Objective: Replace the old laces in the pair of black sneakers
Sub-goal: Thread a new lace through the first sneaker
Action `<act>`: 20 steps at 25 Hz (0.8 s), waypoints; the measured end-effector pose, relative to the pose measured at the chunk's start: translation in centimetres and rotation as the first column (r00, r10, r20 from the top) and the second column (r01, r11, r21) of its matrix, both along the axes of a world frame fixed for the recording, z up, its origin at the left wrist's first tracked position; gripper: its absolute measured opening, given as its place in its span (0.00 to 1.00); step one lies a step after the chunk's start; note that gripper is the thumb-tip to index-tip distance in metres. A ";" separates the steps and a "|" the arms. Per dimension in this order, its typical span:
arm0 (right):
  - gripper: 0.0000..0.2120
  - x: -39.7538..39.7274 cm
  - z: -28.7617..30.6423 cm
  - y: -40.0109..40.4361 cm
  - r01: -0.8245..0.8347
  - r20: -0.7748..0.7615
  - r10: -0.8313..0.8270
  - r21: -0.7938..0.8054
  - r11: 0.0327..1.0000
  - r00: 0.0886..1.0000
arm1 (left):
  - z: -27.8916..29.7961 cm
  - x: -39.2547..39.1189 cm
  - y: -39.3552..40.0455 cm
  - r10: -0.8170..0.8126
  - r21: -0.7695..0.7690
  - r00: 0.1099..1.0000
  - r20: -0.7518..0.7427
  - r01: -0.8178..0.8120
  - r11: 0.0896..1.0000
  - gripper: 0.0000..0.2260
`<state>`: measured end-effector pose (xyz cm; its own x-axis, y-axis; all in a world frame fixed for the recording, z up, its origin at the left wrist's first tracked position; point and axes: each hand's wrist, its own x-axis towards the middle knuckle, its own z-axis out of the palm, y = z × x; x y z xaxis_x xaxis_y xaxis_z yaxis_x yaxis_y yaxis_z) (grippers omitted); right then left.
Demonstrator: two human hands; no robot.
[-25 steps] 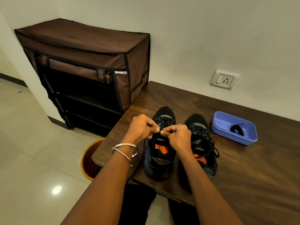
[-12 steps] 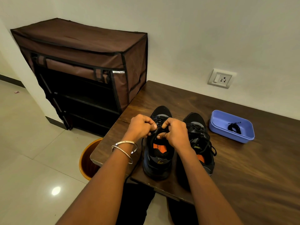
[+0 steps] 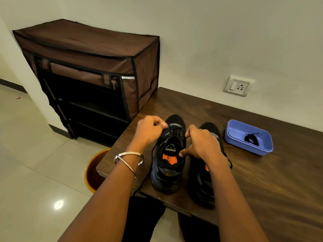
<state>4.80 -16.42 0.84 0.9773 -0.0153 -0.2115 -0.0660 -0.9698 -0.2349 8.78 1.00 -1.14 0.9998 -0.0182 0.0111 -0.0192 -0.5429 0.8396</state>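
Two black sneakers stand side by side on the dark wooden table, toes toward the wall. The left sneaker shows an orange insole. My left hand pinches its black lace on the left side of the eyelets. Over the shoe's right side, my right hand pinches the other lace end. The right sneaker is partly hidden under my right forearm, and its lace hangs loose at the side. A coiled black lace lies in a blue plastic tray.
A brown fabric shoe rack stands left of the table against the wall. An orange bin sits on the tiled floor under the table's left corner. A wall socket is above the table.
My hands, pressed together over the left sneaker's tongue before, have pulled apart to either side, drawing the lace ends outward.
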 end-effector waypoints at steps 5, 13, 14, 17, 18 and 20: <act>0.37 -0.1 -1.0 -0.1 0.079 0.008 -0.078 -0.057 0.995 0.997 | -1.0 0.7 0.0 -0.130 0.351 0.985 -0.110 0.161 0.922 0.02; 0.37 0.4 -1.3 -0.4 0.123 -0.170 -0.109 0.073 0.990 0.979 | -0.1 1.7 3.1 0.407 -0.755 0.790 -0.458 -0.588 0.292 0.09; 0.36 0.5 -1.4 -0.2 0.095 -0.188 -0.079 0.079 0.992 0.979 | -0.1 1.5 3.4 0.402 -0.760 0.774 -0.489 -0.604 0.240 0.09; 0.34 0.6 -1.5 0.2 0.042 -0.215 -0.018 0.105 0.994 0.976 | -0.5 0.5 3.2 0.440 -0.499 0.852 -0.285 -0.524 0.691 0.05; 0.33 0.8 -1.8 0.2 0.042 -0.201 -0.017 0.122 0.992 0.979 | -1.0 0.4 3.0 0.365 -0.290 0.916 -0.167 -0.399 0.870 0.05; 0.30 1.1 -2.3 0.2 0.056 -0.143 -0.035 0.145 0.988 0.989 | -0.9 0.2 2.1 0.079 0.102 0.988 -0.131 -0.066 0.993 0.04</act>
